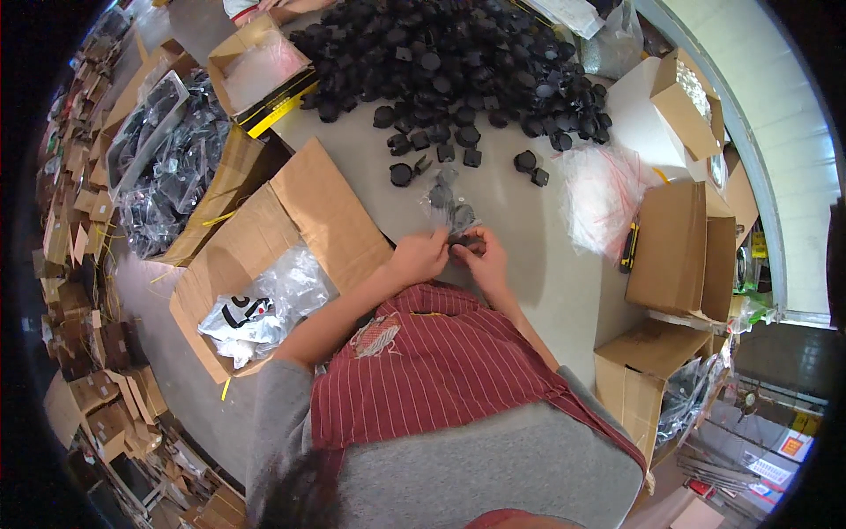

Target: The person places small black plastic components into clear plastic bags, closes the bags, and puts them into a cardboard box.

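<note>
Near the table's front edge, my two hands meet over a small clear plastic bag [454, 212] with black parts inside. My left hand [420, 256] is closed on the bag's near end. Closed beside it, my right hand [485, 257] pinches a small dark round part [457, 246] by the bag's mouth; the fingers hide some of it. Just beyond lie several loose black plastic parts [401, 174], and two more black parts [531, 167] sit to the right. A large heap of such black parts [432, 70] covers the table's far side.
On the right lie a stack of clear bags [604, 194], a yellow-and-black cutter [629, 247] and open cardboard boxes [667, 247]. At left, an open carton [330, 189] holds plastic wrap; behind it, another box has bagged black parts [167, 167]. A box of bags [264, 70] stands far left.
</note>
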Tool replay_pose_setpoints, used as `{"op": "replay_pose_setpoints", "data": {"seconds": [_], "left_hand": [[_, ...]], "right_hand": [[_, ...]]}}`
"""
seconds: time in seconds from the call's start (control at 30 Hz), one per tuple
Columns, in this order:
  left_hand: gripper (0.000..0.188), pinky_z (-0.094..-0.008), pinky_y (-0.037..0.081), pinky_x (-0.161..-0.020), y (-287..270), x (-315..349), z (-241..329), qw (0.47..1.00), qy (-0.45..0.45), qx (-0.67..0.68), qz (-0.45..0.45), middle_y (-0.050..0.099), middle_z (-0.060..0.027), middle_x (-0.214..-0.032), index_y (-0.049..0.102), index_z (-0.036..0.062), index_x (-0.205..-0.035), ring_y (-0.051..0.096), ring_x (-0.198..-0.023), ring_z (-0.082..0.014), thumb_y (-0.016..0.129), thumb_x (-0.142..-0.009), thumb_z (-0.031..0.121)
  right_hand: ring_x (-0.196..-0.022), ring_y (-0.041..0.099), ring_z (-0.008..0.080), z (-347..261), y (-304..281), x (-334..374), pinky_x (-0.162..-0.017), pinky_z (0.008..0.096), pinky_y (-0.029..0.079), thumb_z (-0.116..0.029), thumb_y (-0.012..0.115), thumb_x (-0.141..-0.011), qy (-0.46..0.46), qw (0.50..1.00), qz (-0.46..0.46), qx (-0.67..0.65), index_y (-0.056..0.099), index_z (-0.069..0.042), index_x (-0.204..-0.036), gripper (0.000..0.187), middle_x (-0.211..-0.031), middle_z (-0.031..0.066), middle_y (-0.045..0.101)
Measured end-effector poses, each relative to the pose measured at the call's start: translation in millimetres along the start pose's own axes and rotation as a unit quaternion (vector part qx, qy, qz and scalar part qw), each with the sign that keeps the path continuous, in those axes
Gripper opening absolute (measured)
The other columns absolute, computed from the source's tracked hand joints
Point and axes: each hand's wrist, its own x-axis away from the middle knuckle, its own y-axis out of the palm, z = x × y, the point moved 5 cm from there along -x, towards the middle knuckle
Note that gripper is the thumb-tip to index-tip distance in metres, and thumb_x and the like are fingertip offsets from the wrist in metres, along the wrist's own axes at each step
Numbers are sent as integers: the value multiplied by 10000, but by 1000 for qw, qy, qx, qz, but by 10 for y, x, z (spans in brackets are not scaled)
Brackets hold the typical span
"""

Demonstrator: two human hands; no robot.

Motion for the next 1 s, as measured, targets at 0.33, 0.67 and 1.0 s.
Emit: {"op": "replay_pose_setpoints", "data": {"seconds": [0.33, 0.67, 1.0], "left_hand": [[154, -484, 495, -542, 62, -24, -48, 1000, 12, 9, 10, 633, -148, -717, 518, 62, -932, 639, -651, -366, 583, -891, 196], [230, -412, 511, -550, -351, -336, -5, 990, 0, -52, 129, 631, -89, -799, 627, 195, -1110, 639, -721, -301, 633, -882, 221], [292, -406, 536, -573, -304, -431, -243, 983, 60, -133, 107, 636, -81, -735, 615, 124, -1057, 652, -719, -263, 640, -766, 147]], "right_hand": [[-846, 658, 162, -103, 30, -102, -745, 307, 525, -38, 728, -826, -99, 994, 35, 13, 592, -40, -1062, 272, -1004, 82, 630], [-757, 659, 195, 25, 81, -82, -643, 334, 591, 39, 667, -852, -2, 974, -4, -227, 502, -1, -1071, 277, -956, 94, 603], [-720, 665, 198, -46, 59, -88, -625, 344, 594, 19, 658, -864, 14, 986, 15, -167, 499, 25, -1091, 277, -882, 126, 620]]}}
